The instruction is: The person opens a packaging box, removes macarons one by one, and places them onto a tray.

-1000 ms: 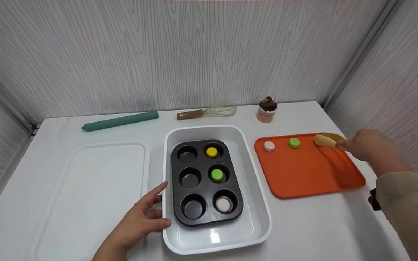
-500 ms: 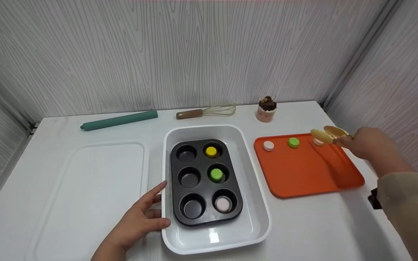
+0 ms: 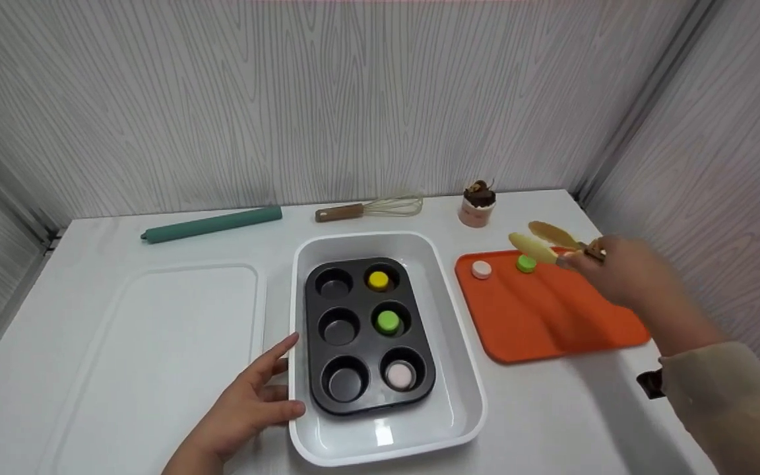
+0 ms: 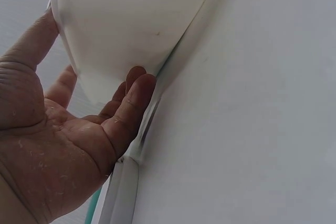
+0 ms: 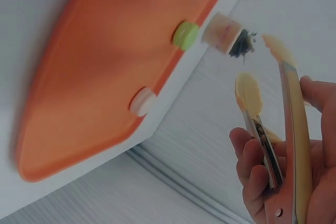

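My left hand (image 3: 238, 409) grips the left rim of a white basin (image 3: 469, 402), thumb over the edge and fingers against the outer wall (image 4: 126, 19). Inside the basin lies a dark muffin tin (image 3: 367, 330). Its right column holds a yellow macaron (image 3: 378, 281), a green macaron (image 3: 388, 322) and a pale pink macaron (image 3: 400, 375). My right hand (image 3: 624, 270) holds food tongs (image 5: 296, 145) above an orange tray (image 3: 538, 323), tips spread with nothing between them. On that tray sit a pink macaron (image 3: 481, 269), a green one (image 5: 185, 36) and another pink one (image 5: 143, 102).
Along the back lie a green rolling pin (image 3: 212, 224) and a whisk (image 3: 340, 212). A cupcake (image 3: 477, 206) stands behind the orange tray. A flat white board (image 3: 169, 356) lies left of the basin. Walls stand behind and at both sides.
The tongs have opened, rising and moving left from the tray's far right corner, leaving a pale pink macaron there. My left hand keeps its hold on the basin.
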`<state>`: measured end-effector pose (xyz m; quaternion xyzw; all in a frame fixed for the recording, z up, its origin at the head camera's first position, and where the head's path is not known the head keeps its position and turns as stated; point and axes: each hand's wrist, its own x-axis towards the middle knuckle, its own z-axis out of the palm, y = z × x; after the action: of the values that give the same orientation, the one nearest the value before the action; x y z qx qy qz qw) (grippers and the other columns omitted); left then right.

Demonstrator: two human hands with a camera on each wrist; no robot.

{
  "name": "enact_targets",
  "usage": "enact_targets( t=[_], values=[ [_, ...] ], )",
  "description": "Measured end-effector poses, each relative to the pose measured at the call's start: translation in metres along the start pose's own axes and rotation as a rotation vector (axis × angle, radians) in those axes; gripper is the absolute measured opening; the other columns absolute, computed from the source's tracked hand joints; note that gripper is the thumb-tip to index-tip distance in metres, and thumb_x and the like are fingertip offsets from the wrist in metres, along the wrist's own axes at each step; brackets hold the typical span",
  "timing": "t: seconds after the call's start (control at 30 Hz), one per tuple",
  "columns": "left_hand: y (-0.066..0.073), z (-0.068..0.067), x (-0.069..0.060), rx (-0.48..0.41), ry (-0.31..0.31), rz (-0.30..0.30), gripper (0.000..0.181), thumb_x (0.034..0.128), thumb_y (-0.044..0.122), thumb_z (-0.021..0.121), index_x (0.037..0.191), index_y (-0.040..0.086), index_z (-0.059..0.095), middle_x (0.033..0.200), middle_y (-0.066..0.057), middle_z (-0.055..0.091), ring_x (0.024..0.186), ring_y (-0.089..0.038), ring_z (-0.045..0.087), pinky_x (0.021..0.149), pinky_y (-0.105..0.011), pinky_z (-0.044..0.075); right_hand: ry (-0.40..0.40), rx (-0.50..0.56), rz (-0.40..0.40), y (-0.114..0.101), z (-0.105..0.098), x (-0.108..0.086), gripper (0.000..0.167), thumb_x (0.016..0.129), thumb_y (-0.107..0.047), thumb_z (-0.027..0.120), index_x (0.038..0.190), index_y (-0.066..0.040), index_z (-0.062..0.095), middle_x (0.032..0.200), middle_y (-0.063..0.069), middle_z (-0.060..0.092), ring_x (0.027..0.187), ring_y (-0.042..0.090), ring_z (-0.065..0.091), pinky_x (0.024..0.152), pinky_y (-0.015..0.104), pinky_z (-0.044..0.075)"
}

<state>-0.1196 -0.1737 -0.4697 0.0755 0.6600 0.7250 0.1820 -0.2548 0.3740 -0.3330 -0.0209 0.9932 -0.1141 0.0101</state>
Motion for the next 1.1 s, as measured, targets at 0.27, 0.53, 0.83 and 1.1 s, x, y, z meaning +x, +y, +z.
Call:
enact_targets(
  t=[0.27,0.53,0.83,1.1],
  values=[
    [0.001,0.001,0.002,-0.007,0.004,-0.025,0.105,0.0863,0.0,0.083,0.17,0.015,0.022,0.155,-0.034,0.033,0.121,-0.038,0.066,0.085,-0.048,0.062,0.051,-0.004,-0.124,-0.054,0.005,-0.022,0.048,0.103,-0.055,0.062,0.1,-0.008,0.065,0.074,0.004,0.059,0.066,0.023,0.053,0.056,0.037,0.04],
    [0.002,0.0,0.003,-0.003,0.011,-0.024,0.105,0.0863,0.0,0.083,0.17,0.015,0.023,0.156,-0.035,0.033,0.12,-0.038,0.066,0.085,-0.048,0.062,0.042,-0.052,-0.275,-0.105,0.01,-0.054,0.041,0.099,-0.049,0.072,0.113,-0.01,0.073,0.101,0.008,0.076,0.074,0.023,0.06,0.061,0.041,0.051],
    [0.001,0.0,0.003,0.007,0.022,-0.028,0.104,0.0859,0.001,0.084,0.17,0.016,0.024,0.157,-0.035,0.034,0.12,-0.038,0.066,0.084,-0.048,0.062,-0.086,-0.063,-0.378,-0.131,0.024,-0.073,0.049,0.094,-0.052,0.077,0.122,-0.011,0.075,0.104,0.001,0.077,0.084,0.018,0.069,0.069,0.043,0.06],
    [0.0,-0.001,0.002,0.005,0.01,-0.006,0.103,0.086,0.0,0.083,0.17,0.014,0.024,0.156,-0.034,0.033,0.121,-0.038,0.066,0.085,-0.046,0.062,-0.165,-0.147,-0.464,-0.142,0.033,-0.081,0.047,0.093,-0.05,0.08,0.122,-0.013,0.076,0.096,-0.007,0.075,0.078,0.009,0.063,0.067,0.035,0.056]
  ],
)
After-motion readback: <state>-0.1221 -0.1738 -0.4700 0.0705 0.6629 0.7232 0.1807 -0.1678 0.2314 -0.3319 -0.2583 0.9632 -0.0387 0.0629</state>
